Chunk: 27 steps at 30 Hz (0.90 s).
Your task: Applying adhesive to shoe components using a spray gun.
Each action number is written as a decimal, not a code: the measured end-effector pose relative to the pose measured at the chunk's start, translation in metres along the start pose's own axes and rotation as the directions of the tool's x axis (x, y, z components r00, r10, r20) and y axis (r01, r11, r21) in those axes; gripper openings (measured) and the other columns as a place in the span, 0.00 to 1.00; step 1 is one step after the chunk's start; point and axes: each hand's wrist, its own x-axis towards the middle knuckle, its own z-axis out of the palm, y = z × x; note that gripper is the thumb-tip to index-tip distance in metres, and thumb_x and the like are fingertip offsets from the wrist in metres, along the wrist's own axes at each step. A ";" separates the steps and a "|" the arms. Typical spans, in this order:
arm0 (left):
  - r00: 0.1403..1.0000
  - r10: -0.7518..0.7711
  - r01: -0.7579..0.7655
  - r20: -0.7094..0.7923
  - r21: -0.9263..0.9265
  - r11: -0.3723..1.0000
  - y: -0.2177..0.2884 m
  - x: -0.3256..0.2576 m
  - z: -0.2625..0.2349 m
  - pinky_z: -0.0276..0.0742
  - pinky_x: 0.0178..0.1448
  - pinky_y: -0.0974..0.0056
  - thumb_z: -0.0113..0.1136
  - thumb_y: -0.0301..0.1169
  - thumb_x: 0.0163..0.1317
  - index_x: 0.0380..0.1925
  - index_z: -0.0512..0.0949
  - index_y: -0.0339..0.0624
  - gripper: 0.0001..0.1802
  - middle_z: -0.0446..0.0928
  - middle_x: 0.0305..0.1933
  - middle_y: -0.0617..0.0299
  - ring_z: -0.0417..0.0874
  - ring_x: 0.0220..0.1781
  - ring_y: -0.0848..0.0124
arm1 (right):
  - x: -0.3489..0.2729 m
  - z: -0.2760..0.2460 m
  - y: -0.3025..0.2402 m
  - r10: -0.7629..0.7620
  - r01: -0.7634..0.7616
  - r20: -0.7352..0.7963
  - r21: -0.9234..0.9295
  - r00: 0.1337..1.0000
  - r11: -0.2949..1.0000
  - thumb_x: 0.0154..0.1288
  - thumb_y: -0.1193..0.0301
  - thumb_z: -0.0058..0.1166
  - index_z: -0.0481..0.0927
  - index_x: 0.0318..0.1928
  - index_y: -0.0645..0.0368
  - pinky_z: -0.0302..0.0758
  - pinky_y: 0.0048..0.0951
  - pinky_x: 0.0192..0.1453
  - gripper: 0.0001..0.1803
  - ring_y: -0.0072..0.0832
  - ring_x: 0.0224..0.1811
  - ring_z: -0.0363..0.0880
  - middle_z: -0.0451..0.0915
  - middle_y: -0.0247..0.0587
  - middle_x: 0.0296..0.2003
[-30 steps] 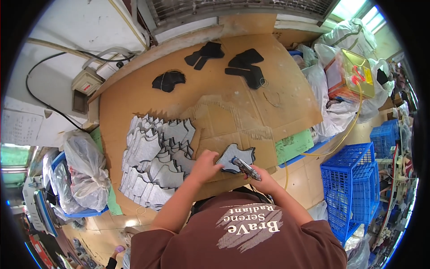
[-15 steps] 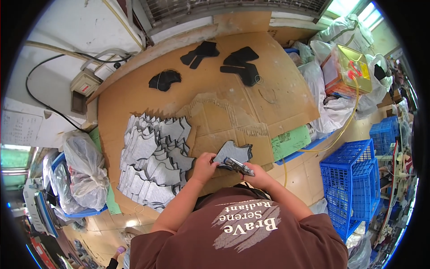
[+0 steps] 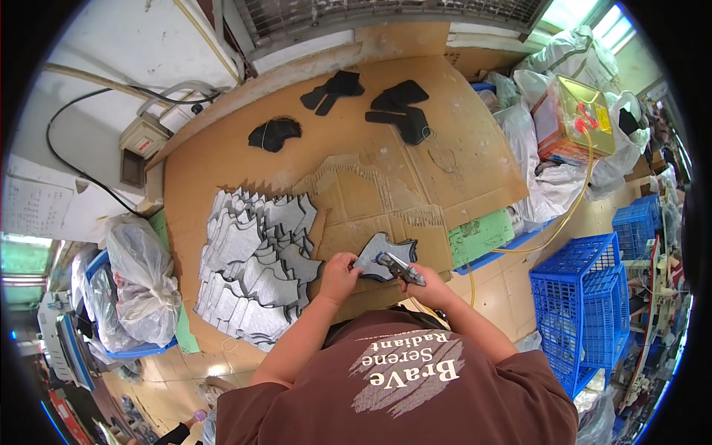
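Note:
A grey, dark-edged cut fabric piece [image 3: 375,248] lies flat at the near edge of the cardboard-covered table. My left hand [image 3: 340,277] is closed, its fingertips pinching the piece's left corner. My right hand [image 3: 433,288] is wrapped around a silvery metal spray gun [image 3: 401,268], whose nozzle end is over the fabric piece. Left of my left hand stand overlapping stacks of similar grey pieces [image 3: 252,259] in uneven rows. The spray gun hides the lower right part of the single piece.
Several black cut pieces [image 3: 404,93] lie toward the far side of the cardboard [image 3: 475,148]. A metal can [image 3: 575,119] with a yellow hose [image 3: 567,233] stands at the right, among plastic bags. Blue crates [image 3: 567,311] are on the right floor; a filled plastic bag [image 3: 141,274] is at the left.
My right hand has shifted slightly to the right and turned the spray gun, so its body now lies lower over the grey piece. My left hand stays at the piece's corner.

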 end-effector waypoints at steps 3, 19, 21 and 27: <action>1.000 -0.009 0.009 -0.009 0.008 1.000 0.001 0.000 0.000 0.73 0.34 0.62 0.65 0.22 0.41 0.29 0.75 0.36 0.13 0.74 0.28 0.53 0.75 0.28 0.60 | 0.001 -0.004 0.001 -0.031 0.033 -0.057 0.033 0.998 0.999 0.52 0.75 0.50 0.72 0.33 0.60 0.67 0.25 0.33 0.07 0.20 0.28 0.67 0.71 0.32 0.24; 0.998 -0.032 0.033 -0.051 0.022 0.999 -0.005 0.000 0.008 0.74 0.40 0.59 0.62 0.20 0.42 0.29 0.76 0.35 0.10 0.76 0.30 0.50 0.77 0.35 0.55 | -0.005 0.004 -0.003 -0.056 0.062 0.063 -0.101 0.996 0.993 0.51 0.74 0.51 0.71 0.34 0.62 0.67 0.30 0.34 0.09 0.27 0.26 0.67 0.71 0.41 0.23; 0.998 -0.037 0.038 -0.058 0.011 0.999 -0.005 0.000 0.008 0.74 0.41 0.59 0.60 0.19 0.43 0.29 0.77 0.35 0.09 0.76 0.31 0.50 0.78 0.35 0.55 | -0.005 0.003 -0.002 -0.010 0.020 0.101 -0.101 0.995 0.995 0.53 0.74 0.53 0.73 0.36 0.60 0.67 0.21 0.38 0.09 0.19 0.30 0.69 0.73 0.30 0.26; 0.996 -0.076 0.077 -0.055 0.016 0.997 0.000 0.001 0.006 0.76 0.40 0.63 0.58 0.20 0.46 0.32 0.77 0.34 0.10 0.77 0.32 0.51 0.80 0.33 0.60 | 0.003 -0.003 0.014 -0.100 0.097 -0.069 -0.042 0.993 0.994 0.50 0.74 0.50 0.71 0.33 0.60 0.67 0.29 0.33 0.08 0.26 0.26 0.67 0.71 0.39 0.22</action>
